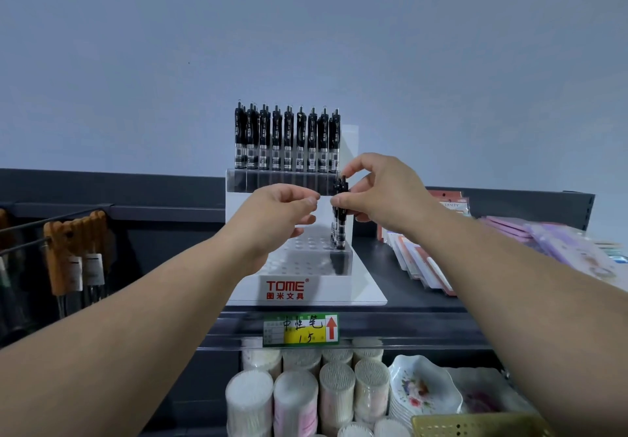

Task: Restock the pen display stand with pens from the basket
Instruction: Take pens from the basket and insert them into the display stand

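Observation:
A white stepped pen display stand marked TOME stands on the dark shelf. Its top tier holds a full row of black pens. The lower tier shows many bare holes, with a few pens standing at its right end. My right hand pinches a black pen upright above that right end. My left hand hovers just left of the pen with curled fingers, thumb and forefinger close together, holding nothing I can see. A yellow perforated basket peeks in at the bottom right.
Stacked notebooks and pink packets lie on the shelf to the right of the stand. Wooden-handled items hang on hooks at left. A price label sits on the shelf edge; cotton swab tubs and floral dishes fill the shelf below.

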